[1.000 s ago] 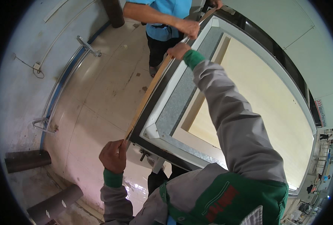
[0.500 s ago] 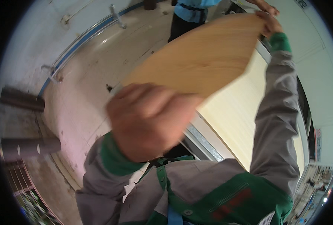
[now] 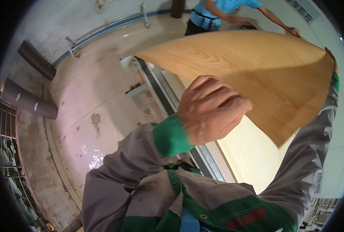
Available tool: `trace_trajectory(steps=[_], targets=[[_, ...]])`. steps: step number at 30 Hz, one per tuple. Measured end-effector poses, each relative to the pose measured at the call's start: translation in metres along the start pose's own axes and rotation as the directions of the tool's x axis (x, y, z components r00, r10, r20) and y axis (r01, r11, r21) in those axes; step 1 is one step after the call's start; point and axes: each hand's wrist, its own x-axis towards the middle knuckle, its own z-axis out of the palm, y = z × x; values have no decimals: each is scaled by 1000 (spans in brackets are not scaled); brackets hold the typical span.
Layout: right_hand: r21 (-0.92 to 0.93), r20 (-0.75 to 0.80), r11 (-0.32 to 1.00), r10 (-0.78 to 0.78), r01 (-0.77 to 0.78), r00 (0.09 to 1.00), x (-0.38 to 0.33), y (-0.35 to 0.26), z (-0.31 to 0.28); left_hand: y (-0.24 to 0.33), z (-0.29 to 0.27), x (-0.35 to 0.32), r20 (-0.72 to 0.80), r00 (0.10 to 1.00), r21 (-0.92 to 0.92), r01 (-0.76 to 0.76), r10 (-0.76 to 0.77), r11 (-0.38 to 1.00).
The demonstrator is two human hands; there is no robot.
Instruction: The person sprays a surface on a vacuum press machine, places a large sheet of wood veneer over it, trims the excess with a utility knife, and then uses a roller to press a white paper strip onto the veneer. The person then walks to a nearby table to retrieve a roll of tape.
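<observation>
A thin, flexible wood-grain sheet (image 3: 237,58) bows upward in front of me, with a pointed corner hanging toward me. My left hand (image 3: 214,110) is closed at its near left edge, fingers curled over, with the fingertips out of sight. At the far right edge, my right hand (image 3: 332,58) grips the sheet with arm outstretched; most of that hand is hidden. Beneath lies a pale board surface (image 3: 253,154) on a metal-edged bench (image 3: 208,160), partly covered by the raised sheet.
A co-worker in a blue shirt (image 3: 207,13) stands beyond the sheet, one hand near its far edge. Dark rolls (image 3: 30,101) lean at the left wall. A metal rail (image 3: 110,29) runs along the back wall. A large pale panel (image 3: 336,154) stands on the right.
The view has shifted. Both hands and the sheet appear farther right, and the near corner now droops lower. The co-worker's arms have come into view beyond the sheet.
</observation>
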Motion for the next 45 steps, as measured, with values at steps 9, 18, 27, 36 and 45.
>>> trace_trajectory(steps=[9,18,27,36,45], targets=[[-83,-146,994,55,-68,988,-167,89,-264,175,66,-84,266,944,-80,223,-195,972],[-104,-375,962,198,-253,906,-451,205,-511,245,-42,-299,352,625,180,685,-697,706],[-104,-547,934,234,-343,803,-689,243,-717,474,-305,-598,246,-143,969,27,-959,245],[-114,-634,916,232,-385,738,-871,280,-927,935,-138,-721,-27,-819,363,525,-573,-769],[-173,-583,917,198,-358,788,-964,313,-1104,1117,-116,-737,-21,-777,392,572,-629,-720]])
